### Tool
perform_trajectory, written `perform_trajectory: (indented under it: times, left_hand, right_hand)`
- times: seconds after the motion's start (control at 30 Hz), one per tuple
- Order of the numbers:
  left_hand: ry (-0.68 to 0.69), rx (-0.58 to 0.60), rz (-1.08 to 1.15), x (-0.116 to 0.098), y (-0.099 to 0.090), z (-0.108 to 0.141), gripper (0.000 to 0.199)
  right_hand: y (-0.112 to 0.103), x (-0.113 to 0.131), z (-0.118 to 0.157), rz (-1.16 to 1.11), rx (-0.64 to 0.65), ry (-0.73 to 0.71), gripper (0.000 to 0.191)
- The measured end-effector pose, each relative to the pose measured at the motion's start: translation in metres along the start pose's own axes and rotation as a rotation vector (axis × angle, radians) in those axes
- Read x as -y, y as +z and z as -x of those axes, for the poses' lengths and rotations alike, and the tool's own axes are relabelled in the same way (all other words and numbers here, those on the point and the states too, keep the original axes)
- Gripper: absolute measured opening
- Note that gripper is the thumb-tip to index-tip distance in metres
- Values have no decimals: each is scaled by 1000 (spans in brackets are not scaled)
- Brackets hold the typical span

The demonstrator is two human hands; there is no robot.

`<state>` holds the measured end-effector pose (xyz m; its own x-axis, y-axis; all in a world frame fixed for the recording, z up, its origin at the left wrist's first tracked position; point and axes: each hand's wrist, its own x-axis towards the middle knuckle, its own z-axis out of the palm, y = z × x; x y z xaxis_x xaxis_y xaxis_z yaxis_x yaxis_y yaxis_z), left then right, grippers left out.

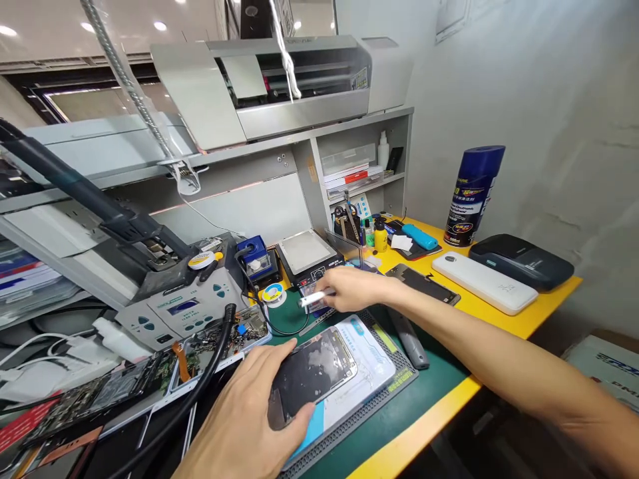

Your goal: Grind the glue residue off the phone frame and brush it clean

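**A:** Head view. Left hand (244, 426) is pinning the phone (310, 374) down on the pale blue sheet (372, 362) that is lying on the grey mat (399, 382), near the front of the worktop (499, 319). Fingers are lying flat along the phone's near edge, thumb curling at its lower corner, pressing rather than gripping.

**B:** Right hand?

**A:** Right hand (352, 287) is reaching over the mat, fingers pinching a small silver tool (314, 299), close to the black heating plate (305, 256). Can't tell what kind of tool: glare is washing it out.

**B:** Phone orientation?

**A:** Lying flat, dark glossy face up. Long axis is running diagonally, from near-left under the left hand up to far-right. Far end is pointing roughly toward the right forearm.

**B:** Advice for the hold?

**A:** My judgement: keeping the left palm's weight low on the near end, fingers off the glossy face, so the body isn't pivoting on the sheet. Bringing the tool in along the long axis, not across it, looks safer. The black cable (200, 392) is lying just beside the left wrist, and could snag.
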<state>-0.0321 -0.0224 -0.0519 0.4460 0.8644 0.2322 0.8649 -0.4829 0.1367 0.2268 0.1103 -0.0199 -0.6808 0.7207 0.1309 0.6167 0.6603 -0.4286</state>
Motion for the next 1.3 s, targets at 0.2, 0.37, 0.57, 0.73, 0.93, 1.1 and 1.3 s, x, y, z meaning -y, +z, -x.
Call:
perform_trajectory:
  times: [0.2, 0.37, 0.57, 0.73, 0.93, 1.1, 1.3]
  left_hand:
    - [14, 22, 44, -11, -6, -1, 54]
    - [-3, 26, 75, -9, -5, -2, 57]
    - [-7, 10, 117, -8, 2, 1, 62]
    - [-5, 22, 156, -9, 5, 1, 59]
    - [-9, 32, 179, -12, -1, 0, 55]
    - [-4, 23, 193, -14, -1, -1, 53]
    - [25, -21, 176, -11, 4, 1, 47]
  right_hand:
    - [20, 3, -15, 58, -107, -16, 32]
    - [-21, 1, 6, 120, -284, 204, 34]
    - [-22, 11, 87, 159, -161, 516, 40]
    - [14, 10, 116, 53, -157, 632, 62]
    - [-7, 18, 124, -339, -292, 588, 55]
    - [-32, 27, 130, -741, -363, 502, 70]
    - [-17, 36, 107, -978, -371, 390, 55]
